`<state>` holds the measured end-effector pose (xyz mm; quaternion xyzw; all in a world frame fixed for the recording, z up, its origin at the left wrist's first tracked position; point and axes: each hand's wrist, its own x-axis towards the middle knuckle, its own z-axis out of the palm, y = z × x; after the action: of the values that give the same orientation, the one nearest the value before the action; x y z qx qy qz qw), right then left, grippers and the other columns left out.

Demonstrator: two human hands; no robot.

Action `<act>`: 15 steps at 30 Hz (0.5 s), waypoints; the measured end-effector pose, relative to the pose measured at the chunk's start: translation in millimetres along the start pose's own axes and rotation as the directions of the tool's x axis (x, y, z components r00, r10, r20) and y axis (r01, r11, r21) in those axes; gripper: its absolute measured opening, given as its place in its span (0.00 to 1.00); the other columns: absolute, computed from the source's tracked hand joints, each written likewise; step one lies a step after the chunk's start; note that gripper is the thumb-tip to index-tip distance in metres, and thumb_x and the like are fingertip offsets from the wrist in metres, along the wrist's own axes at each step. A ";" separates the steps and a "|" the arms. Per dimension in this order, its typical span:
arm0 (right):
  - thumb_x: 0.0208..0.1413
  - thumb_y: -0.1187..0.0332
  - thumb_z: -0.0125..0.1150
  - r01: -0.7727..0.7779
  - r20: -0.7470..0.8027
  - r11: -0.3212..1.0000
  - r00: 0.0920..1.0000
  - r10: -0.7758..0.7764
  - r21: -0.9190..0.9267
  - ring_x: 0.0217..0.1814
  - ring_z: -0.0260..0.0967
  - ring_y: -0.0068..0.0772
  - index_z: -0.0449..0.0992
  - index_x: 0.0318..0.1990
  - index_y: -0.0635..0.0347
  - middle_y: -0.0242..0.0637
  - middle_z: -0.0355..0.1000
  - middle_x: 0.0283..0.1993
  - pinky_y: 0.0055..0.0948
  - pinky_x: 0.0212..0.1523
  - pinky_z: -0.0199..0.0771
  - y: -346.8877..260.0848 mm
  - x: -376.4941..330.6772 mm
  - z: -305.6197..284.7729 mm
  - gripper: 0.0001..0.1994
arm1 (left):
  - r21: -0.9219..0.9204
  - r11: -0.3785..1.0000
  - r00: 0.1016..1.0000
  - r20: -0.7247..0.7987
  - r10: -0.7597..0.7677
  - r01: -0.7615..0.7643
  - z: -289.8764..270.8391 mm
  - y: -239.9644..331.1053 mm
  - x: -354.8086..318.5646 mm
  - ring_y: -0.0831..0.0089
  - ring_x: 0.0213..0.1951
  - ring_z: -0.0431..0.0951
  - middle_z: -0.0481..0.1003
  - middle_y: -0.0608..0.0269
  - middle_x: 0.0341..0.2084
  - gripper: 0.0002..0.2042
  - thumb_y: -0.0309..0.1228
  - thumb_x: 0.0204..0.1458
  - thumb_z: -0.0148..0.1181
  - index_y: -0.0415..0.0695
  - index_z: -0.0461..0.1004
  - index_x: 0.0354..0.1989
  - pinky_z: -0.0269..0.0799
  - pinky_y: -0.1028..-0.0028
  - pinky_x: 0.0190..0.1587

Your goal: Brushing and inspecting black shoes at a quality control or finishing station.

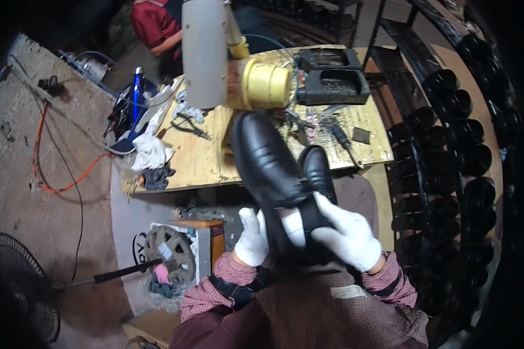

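The left black shoe [265, 154] looks glossy and smooth. The white gloves [352, 241] are matt cloth; the far workbench [186, 166] is stained wood.

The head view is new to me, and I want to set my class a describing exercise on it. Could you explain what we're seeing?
There is no machine here: these are a person's own hands in white gloves. A wide fisheye camera worn on the head looks down, so straight edges bend near the rim.

The right hand grips near the openings of two black shoes, toes pointing away from the person. The left hand is against the side of the larger-looking shoe, its fingers partly hidden, so its grip is unclear.

Beyond, the wooden table bears pliers, a white cloth and other tools.
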<state>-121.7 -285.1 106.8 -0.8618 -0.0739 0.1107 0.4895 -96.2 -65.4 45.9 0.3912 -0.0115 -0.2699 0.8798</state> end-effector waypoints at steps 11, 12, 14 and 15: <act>0.48 0.50 0.69 0.393 0.211 0.768 0.919 -0.332 -0.505 0.61 0.65 0.62 0.75 0.60 0.56 0.48 0.69 0.59 0.51 0.61 0.68 21.4 -21.2 23.4 0.33 | -0.093 0.967 0.946 -0.246 0.211 -0.239 -73.3 51.1 47.8 0.52 0.66 0.70 0.68 0.50 0.67 0.54 0.77 0.50 0.48 0.43 0.57 0.74 0.66 0.51 0.69; 0.47 0.50 0.69 0.385 0.236 0.726 0.923 -0.304 -0.571 0.62 0.63 0.63 0.75 0.60 0.53 0.47 0.68 0.59 0.52 0.62 0.66 25.3 -29.8 25.5 0.32 | -0.038 0.961 0.939 -0.226 0.259 -0.274 -71.5 54.9 53.5 0.53 0.68 0.68 0.66 0.51 0.69 0.54 0.76 0.50 0.49 0.43 0.55 0.75 0.65 0.52 0.71; 0.41 0.43 0.71 0.394 0.245 0.672 0.919 -0.310 -0.627 0.63 0.61 0.68 0.75 0.59 0.53 0.47 0.68 0.60 0.62 0.61 0.65 45.2 -40.1 34.3 0.38 | -0.081 0.964 0.950 -0.205 0.234 -0.254 -74.8 57.5 61.2 0.55 0.71 0.64 0.63 0.52 0.71 0.53 0.75 0.50 0.50 0.45 0.55 0.76 0.61 0.53 0.73; 0.40 0.43 0.72 0.380 0.229 0.648 0.923 -0.309 -0.660 0.63 0.61 0.68 0.76 0.59 0.52 0.47 0.68 0.61 0.64 0.60 0.65 42.2 -40.5 32.9 0.37 | -0.054 0.969 0.954 -0.194 0.228 -0.242 -74.6 59.1 64.6 0.54 0.71 0.64 0.63 0.52 0.71 0.53 0.75 0.50 0.51 0.45 0.55 0.76 0.61 0.53 0.73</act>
<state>-168.7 -289.0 59.0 -0.9449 -0.2956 0.0210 0.1388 3.8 -13.4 22.9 0.3764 0.0348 -0.1257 0.9172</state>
